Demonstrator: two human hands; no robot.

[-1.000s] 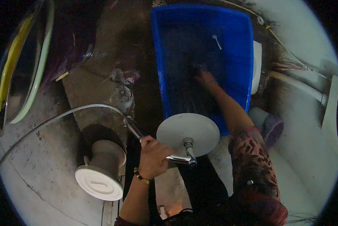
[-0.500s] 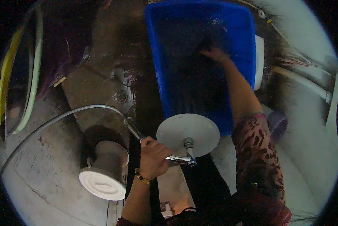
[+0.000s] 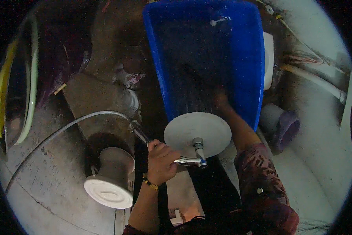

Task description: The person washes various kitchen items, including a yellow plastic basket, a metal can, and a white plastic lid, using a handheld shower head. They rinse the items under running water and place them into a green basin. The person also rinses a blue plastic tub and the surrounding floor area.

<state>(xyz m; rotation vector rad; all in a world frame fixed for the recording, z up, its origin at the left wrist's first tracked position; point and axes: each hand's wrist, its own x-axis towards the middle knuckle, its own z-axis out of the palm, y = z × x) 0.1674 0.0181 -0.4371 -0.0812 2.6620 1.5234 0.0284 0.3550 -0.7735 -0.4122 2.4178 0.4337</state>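
My left hand is wrapped round the chrome handle of a wide, round shower head. A silvery hose runs from the handle off to the left. The grey disc hangs over the near end of a deep blue tub, and streaks like falling water show beyond it. Inside the tub, my right hand reaches low along the right side; its fingers are lost in the dark. Whatever lies on the tub's dark bottom cannot be made out. A small pale object shows at the tub's far end.
A pale bucket with a white lid stands at lower left. Right of the tub are a purple-rimmed container and a white pipe along the wall. Yellow and pale green curved rims show at far left.
My right hand has drawn back from the tub's far part toward its near right side. The shower head stays in my left hand, hardly moved. The pale object now shows more plainly.
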